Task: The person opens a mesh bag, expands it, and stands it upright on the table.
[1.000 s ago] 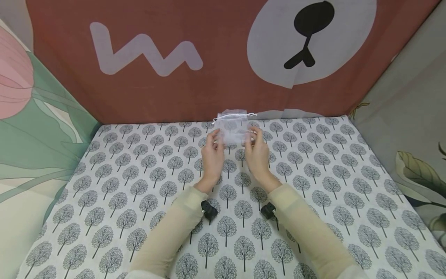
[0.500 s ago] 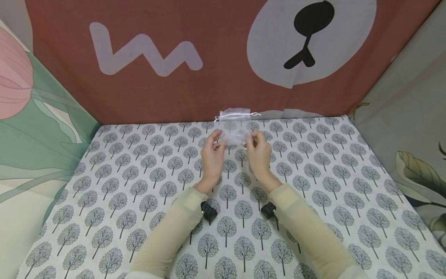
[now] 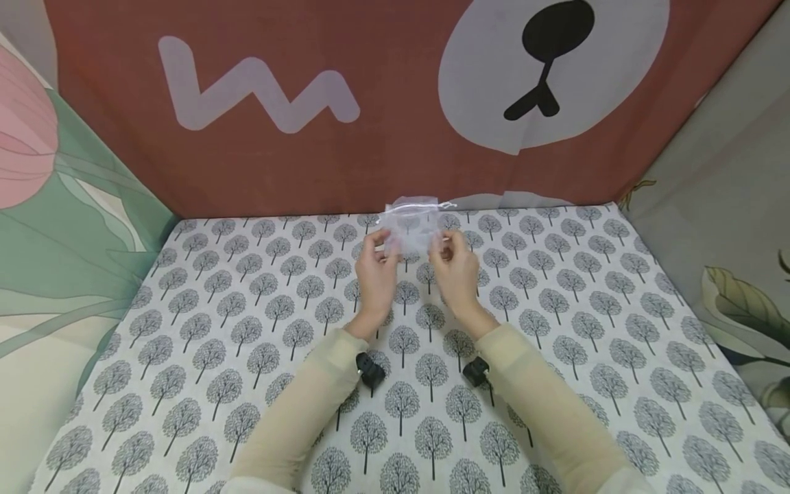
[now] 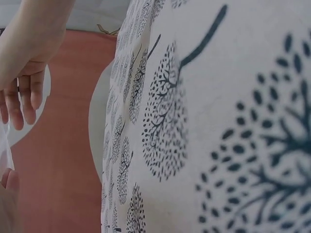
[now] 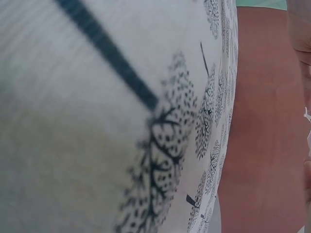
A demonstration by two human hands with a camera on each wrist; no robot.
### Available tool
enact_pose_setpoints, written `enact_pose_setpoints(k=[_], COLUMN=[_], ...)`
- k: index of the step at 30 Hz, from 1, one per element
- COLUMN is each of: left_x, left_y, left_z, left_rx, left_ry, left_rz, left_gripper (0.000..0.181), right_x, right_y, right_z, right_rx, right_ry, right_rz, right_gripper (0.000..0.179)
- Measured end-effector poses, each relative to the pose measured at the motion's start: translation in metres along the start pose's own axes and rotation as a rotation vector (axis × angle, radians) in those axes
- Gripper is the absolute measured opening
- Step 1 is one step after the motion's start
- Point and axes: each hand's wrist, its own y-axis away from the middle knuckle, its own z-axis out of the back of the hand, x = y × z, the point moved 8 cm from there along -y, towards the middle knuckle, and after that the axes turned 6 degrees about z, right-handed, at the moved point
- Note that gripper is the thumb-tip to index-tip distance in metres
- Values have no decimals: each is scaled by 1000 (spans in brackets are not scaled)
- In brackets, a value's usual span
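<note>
A: Bag (image 3: 415, 226) where?
B: Ahead, between left hand (image 3: 376, 274) and right hand (image 3: 457, 274), neither nearer. Each pinches a lower side.
A: Long axis?
B: None clear, near square. Drawstring (image 3: 415, 205) runs crosswise up top, beyond both grips.
A: Wrist views?
B: Left: bag's edge against red wall (image 4: 68, 145), off the cloth (image 4: 204, 136); head view leaves height unclear.

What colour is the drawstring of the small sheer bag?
The drawstring is white; the head view shows it best.

Cream sleeves (image 3: 299, 405), small black wrist cameras (image 3: 372, 371)
</note>
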Motion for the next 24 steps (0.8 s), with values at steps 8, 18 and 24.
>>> enact_pose_setpoints(k=[8, 18, 24], left_x=[-2, -2, 5], left_y=[-1, -3, -3], left_z=[1, -2, -2], left_rx=[-26, -37, -32], left_ry=[31, 36, 82], left_rz=[-18, -4, 98], left_gripper=[23, 29, 33], right_x=[3, 0, -4], right_y=[-1, 1, -1], right_z=[2, 0, -4], right_rx=[-29, -22, -38], right_ry=[22, 18, -57], right_rz=[38, -24, -87], right_gripper=[26, 27, 30])
